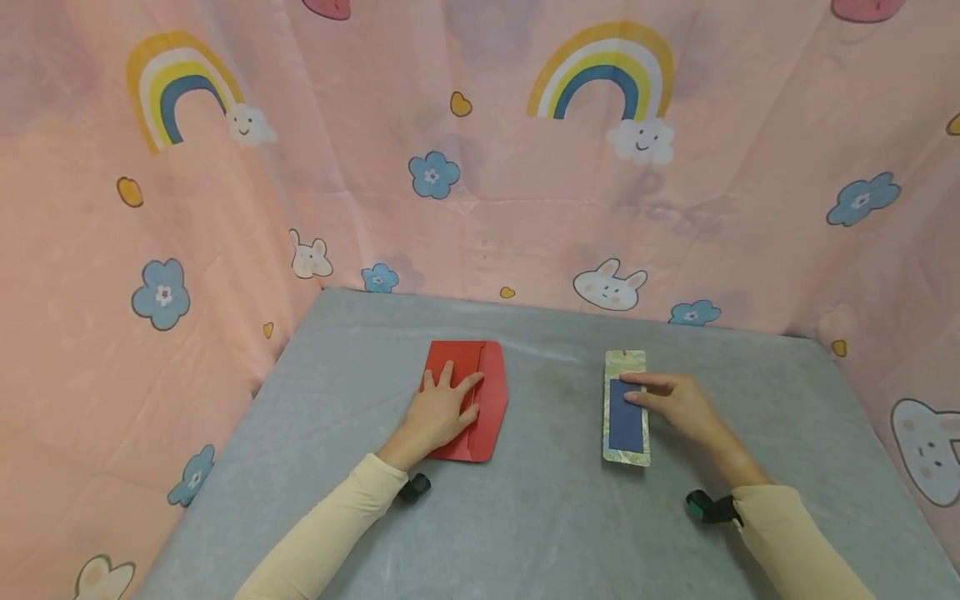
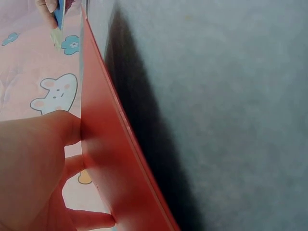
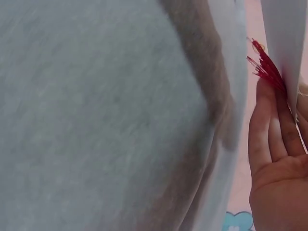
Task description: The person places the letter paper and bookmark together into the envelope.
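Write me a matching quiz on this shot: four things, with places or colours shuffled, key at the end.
1. Envelope
2. Bookmark
3. Tassel
4. Table

A. Blue panel, pale border
B. Plain grey
C. Red strands by the right hand
D. Flat and red, under the left hand

Pairs: 1-D, 2-A, 3-C, 4-B

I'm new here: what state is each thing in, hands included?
Red envelope, flap open.
Blue-panelled card, pinched in the right hand.
Red tassel, strands loosely bunched by the fingertips.
Left hand, fingers spread on the envelope.
Right hand, holding the card.
Pink curtain, hanging, creased.
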Tool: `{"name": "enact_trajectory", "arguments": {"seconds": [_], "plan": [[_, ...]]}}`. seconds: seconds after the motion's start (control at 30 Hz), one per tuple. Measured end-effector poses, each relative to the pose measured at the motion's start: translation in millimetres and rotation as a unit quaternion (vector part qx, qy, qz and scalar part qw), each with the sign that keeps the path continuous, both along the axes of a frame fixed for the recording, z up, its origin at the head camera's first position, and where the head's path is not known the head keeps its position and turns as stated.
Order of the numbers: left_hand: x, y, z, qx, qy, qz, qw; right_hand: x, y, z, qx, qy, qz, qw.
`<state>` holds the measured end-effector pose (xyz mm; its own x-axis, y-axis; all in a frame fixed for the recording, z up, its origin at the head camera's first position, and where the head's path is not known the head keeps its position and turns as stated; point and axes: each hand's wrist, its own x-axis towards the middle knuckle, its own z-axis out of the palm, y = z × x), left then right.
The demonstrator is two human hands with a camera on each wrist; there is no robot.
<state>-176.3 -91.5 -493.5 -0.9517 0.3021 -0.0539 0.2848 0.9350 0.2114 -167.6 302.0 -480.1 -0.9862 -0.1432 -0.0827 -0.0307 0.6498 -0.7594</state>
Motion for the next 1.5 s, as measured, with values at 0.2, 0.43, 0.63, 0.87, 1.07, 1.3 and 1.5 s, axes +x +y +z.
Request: {"name": "enact_trajectory", "arguments": {"seconds": [0.2,0.43,0.63,0.87,1.07,1.3,1.5], "plan": [[1.2,0,2.6,-0.002,0.004,-0.003,1.0000,-2.6,-6,3.3,-0.061,-0.034,0.028,0.997],[1.0,0,3.4,-0.001,0.006,-0.003,1.0000,-4.6,-17,5.6,-0.058,-0.021,0.025,0.998],[0.8,1,1.8,-0.005,0.005,-0.003,1.0000,-6.5,-29,2.8,-0.056,0.009,0.024,0.998],[0.7,1,1.6,0.000,0.005,-0.003,1.0000,-10.0,-42,0.9,-0.064,0.005,0.036,0.997],[-0.3,0,1.2,0.005,0.001,-0.001,1.0000,-12.3,-53,2.3,-0.071,-0.006,0.036,0.997],[-0.3,0,0.9,0.005,-0.006,0.001,1.0000,-16.2,-67,-0.9,-0.081,-0.002,0.049,0.995],[-0.7,1,1.2,0.003,-0.005,-0.002,1.0000,-19.6,-78,-3.6,-0.082,-0.007,0.051,0.995]]}}
